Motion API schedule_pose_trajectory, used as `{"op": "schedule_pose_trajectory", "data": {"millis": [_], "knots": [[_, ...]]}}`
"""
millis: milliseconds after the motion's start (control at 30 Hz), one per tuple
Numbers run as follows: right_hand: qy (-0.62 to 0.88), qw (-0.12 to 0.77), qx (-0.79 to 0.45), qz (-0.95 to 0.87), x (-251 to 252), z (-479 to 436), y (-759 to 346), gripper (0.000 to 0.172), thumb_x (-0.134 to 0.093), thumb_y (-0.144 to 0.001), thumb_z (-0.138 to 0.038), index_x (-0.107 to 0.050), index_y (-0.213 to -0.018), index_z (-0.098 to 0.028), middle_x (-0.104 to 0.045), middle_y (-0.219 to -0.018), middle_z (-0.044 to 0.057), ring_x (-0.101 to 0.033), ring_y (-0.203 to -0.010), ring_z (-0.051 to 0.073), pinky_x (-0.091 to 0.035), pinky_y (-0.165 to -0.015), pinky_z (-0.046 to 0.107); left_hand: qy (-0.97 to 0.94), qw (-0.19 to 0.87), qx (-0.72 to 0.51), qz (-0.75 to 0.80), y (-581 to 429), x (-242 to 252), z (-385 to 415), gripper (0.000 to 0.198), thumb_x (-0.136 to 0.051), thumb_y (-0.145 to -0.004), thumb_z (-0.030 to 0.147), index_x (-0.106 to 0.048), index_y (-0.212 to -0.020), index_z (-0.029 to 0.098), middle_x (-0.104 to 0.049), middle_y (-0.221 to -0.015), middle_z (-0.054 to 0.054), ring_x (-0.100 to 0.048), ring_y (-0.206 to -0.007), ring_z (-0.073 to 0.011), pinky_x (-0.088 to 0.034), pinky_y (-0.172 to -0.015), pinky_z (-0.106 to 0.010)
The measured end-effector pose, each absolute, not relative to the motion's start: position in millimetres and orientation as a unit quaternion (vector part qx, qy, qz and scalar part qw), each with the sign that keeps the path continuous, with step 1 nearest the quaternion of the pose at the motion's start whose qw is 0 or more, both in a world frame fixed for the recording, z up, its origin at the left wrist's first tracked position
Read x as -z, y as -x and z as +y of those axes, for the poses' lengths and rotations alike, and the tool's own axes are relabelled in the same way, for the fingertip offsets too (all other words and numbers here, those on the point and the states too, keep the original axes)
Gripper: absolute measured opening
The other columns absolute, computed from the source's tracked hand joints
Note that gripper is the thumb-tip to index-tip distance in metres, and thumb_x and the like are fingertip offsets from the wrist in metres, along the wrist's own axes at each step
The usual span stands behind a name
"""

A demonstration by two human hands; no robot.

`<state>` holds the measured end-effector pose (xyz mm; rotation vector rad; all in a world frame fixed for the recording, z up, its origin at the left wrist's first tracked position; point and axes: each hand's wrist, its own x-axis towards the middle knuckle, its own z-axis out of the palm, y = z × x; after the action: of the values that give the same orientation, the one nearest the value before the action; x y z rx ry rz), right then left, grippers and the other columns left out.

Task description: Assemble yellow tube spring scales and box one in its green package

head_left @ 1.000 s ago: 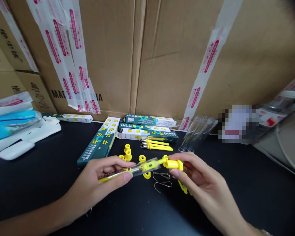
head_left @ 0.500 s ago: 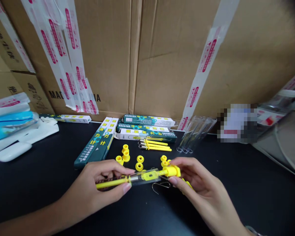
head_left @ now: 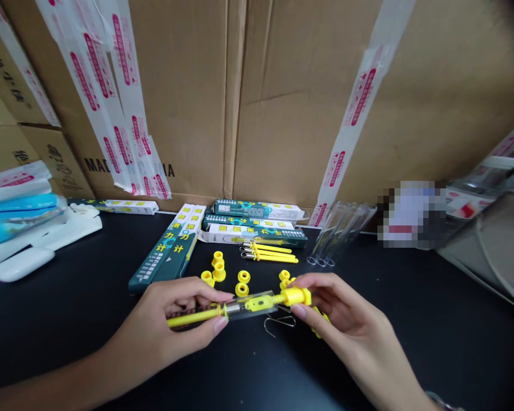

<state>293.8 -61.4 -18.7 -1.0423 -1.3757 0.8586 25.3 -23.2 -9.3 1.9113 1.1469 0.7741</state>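
My left hand (head_left: pixel 184 319) is closed around the clear tube (head_left: pixel 235 313) of a spring scale, which lies nearly level with its right end tilted up a little. Inside it are a yellow rod (head_left: pixel 195 317), a short metal part and a flat yellow tab (head_left: pixel 259 303). My right hand (head_left: pixel 338 311) pinches a yellow cap (head_left: pixel 294 295), whose thin stem runs into the tube's right end. The cap body is still outside the tube. Below them on the table lies a bent wire hook (head_left: pixel 280 326). More small yellow parts (head_left: pixel 321 319) show partly behind my right fingers.
Yellow caps (head_left: pixel 219 271) and yellow rings (head_left: pixel 242 289) stand beyond my hands. Several yellow rods (head_left: pixel 274 255) with metal ends lie behind them, near clear tubes (head_left: pixel 340 234). Printed boxes (head_left: pixel 167 251) lie left and back; a large cardboard box (head_left: pixel 188 103) walls the rear.
My right hand has shifted slightly left with the yellow cap, and the flat tab has moved a little further left into the tube. My left hand stays nearly in place.
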Motion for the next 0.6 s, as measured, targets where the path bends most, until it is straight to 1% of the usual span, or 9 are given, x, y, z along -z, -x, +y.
{"op": "schedule_pose_trajectory", "data": {"millis": [100,167,233,300,367,467,600], "knots": [[0.446,0.569,-0.374,-0.581,19.1,-61.8,-294.0,0.017,-0.079,-0.088,-0.023,-0.079,-0.103,-0.033,-0.079,-0.1,-0.001,-0.076,-0.086,0.012,-0.06,-0.078,0.011,-0.76,0.362,-0.321,0.434,-27.1,8.3,-23.6,0.02,-0.071,-0.082,0.033,-0.082,-0.097,0.025,-0.08,-0.081,-0.001,-0.068,-0.061,-0.0144,-0.047,-0.054,-0.02],[0.446,0.567,-0.383,-0.577,19.0,-62.4,-293.9,0.018,-0.079,-0.089,-0.025,-0.08,-0.104,-0.034,-0.079,-0.1,-0.001,-0.076,-0.085,0.011,-0.06,-0.076,0.011,-0.763,0.354,-0.336,0.424,-28.3,7.3,-23.6,0.019,-0.071,-0.081,0.03,-0.083,-0.096,0.026,-0.078,-0.075,0.001,-0.064,-0.055,-0.0119,-0.044,-0.051,-0.018],[0.451,0.557,-0.395,-0.575,18.6,-63.2,-293.8,0.019,-0.078,-0.09,-0.027,-0.078,-0.108,-0.034,-0.079,-0.096,-0.001,-0.075,-0.078,0.01,-0.059,-0.067,0.01,-0.764,0.351,-0.344,0.418,-29.0,6.6,-23.5,0.019,-0.072,-0.081,0.029,-0.083,-0.095,0.026,-0.077,-0.073,0.002,-0.062,-0.053,-0.0106,-0.042,-0.049,-0.017],[0.462,0.55,-0.394,-0.573,18.3,-64.2,-294.0,0.022,-0.078,-0.091,-0.03,-0.075,-0.111,-0.034,-0.078,-0.092,-0.002,-0.072,-0.073,0.01,-0.056,-0.06,0.01,-0.762,0.355,-0.345,0.418,-29.0,6.3,-23.5,0.018,-0.073,-0.08,0.028,-0.083,-0.095,0.026,-0.077,-0.074,0.002,-0.063,-0.055,-0.0108,-0.043,-0.05,-0.017],[0.472,0.545,-0.388,-0.574,18.0,-65.2,-294.6,0.02,-0.078,-0.091,-0.032,-0.073,-0.111,-0.034,-0.076,-0.089,-0.002,-0.069,-0.07,0.009,-0.055,-0.06,0.011,-0.762,0.356,-0.343,0.419,-28.3,6.2,-24.1,0.018,-0.073,-0.081,0.027,-0.083,-0.095,0.026,-0.077,-0.075,0.002,-0.064,-0.055,-0.0111,-0.044,-0.05,-0.017],[0.478,0.535,-0.392,-0.576,16.5,-66.3,-295.1,0.013,-0.076,-0.093,-0.038,-0.075,-0.104,-0.031,-0.072,-0.082,-0.002,-0.065,-0.066,0.009,-0.054,-0.059,0.012,-0.771,0.343,-0.345,0.411,-27.1,5.4,-25.4,0.018,-0.072,-0.081,0.025,-0.083,-0.096,0.028,-0.076,-0.074,0.003,-0.062,-0.055,-0.0107,-0.043,-0.049,-0.017],[0.483,0.525,-0.412,-0.567,13.1,-66.1,-294.3,0.02,-0.075,-0.092,-0.044,-0.078,-0.098,-0.026,-0.068,-0.068,-0.002,-0.061,-0.055,0.009,-0.052,-0.052,0.014,-0.784,0.326,-0.349,0.397,-27.6,2.3,-25.3,0.021,-0.072,-0.08,0.02,-0.083,-0.096,0.03,-0.073,-0.073,0.005,-0.057,-0.051,-0.0085,-0.04,-0.046,-0.017]]}}
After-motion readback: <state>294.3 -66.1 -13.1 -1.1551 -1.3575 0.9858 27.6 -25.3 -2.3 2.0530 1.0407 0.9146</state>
